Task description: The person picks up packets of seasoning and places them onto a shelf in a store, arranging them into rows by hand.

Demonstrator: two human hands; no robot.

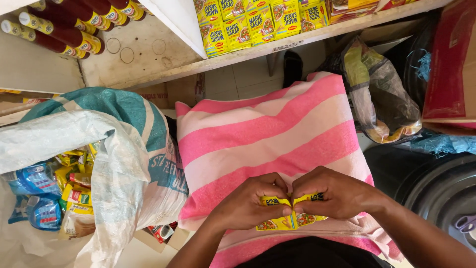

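Note:
Both my hands meet over a pink and white striped cloth (267, 129) draped across my lap. My left hand (250, 203) and my right hand (337, 193) each pinch one side of a strip of small yellow seasoning sachets (287, 218). The thumbs press together at the middle of the strip, between two sachets. My fingers hide most of the strip's top edge.
A large white and teal woven sack (114, 144) stands open at left, holding yellow and blue packets (59, 188). Above, a wooden shelf (148, 59) carries red bottles (64, 25) and rows of yellow sachets (253, 22). A plastic bag (382, 94) and a red carton (451, 59) sit at right.

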